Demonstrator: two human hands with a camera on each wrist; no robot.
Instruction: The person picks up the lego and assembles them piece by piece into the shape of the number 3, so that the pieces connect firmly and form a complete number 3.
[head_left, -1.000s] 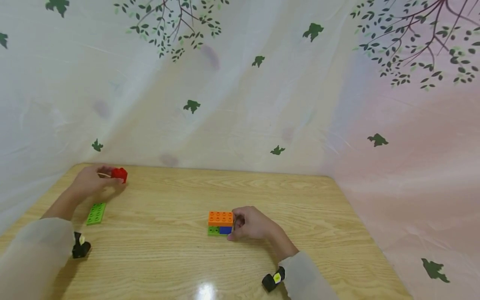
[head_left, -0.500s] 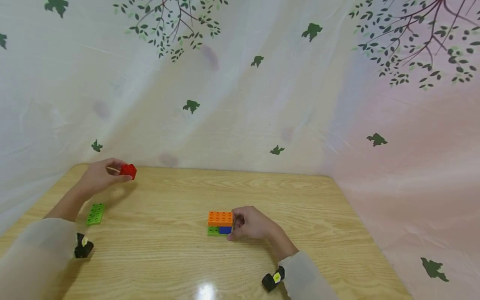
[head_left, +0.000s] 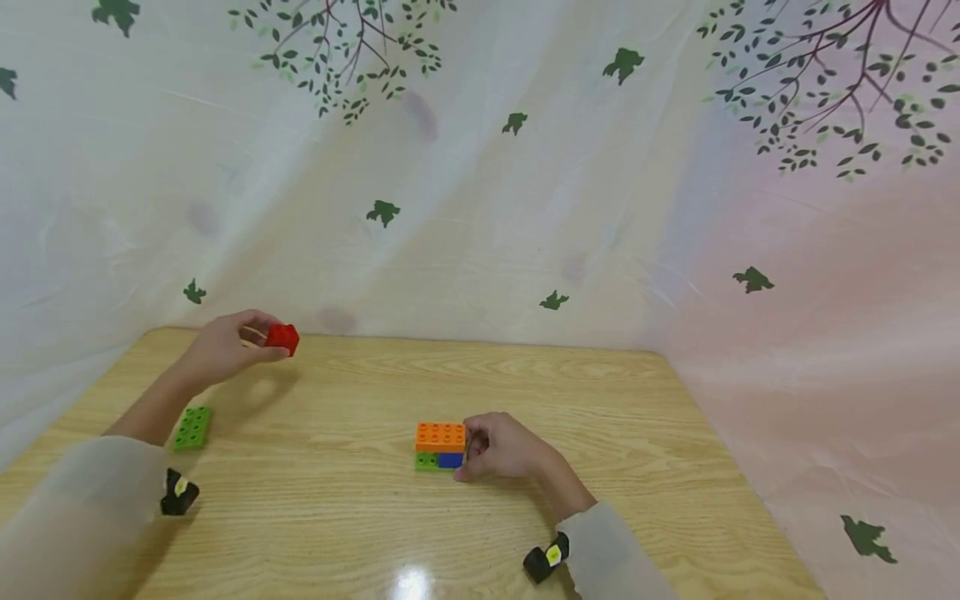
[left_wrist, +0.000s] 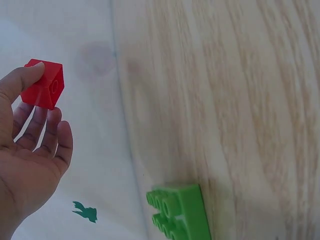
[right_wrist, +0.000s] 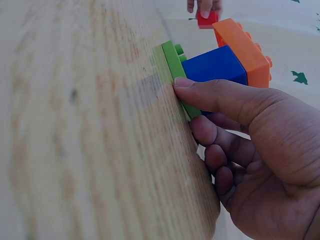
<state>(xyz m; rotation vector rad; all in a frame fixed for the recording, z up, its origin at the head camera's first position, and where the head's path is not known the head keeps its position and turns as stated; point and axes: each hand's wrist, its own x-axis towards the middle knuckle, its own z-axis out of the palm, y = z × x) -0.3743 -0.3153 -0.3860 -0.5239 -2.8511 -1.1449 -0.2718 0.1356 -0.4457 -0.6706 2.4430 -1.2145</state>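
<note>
My left hand (head_left: 232,346) pinches a red toy brick (left_wrist: 44,84) between thumb and fingers, raised above the far left of the table. On the table in front of me stands a small stack: a green plate brick (right_wrist: 173,62) at the bottom, a blue brick (right_wrist: 215,65) over one end of it, and an orange brick (head_left: 441,437) on top. Two green studs show at the left end, beneath the orange overhang. My right hand (head_left: 510,447) grips the stack's right end, thumb against the edge of the green base and the other fingers curled behind.
Another green plate brick (head_left: 192,428), studs up, lies on the table near my left forearm. The wooden table (head_left: 322,517) ends at a pale cloth backdrop (head_left: 480,167) printed with leaves and birds. Black wrist cameras (head_left: 547,558) hang beside both sleeves.
My left hand has carried the red brick to the right and slightly farther back, turning it a little. The right hand and the stack have stayed in place.
</note>
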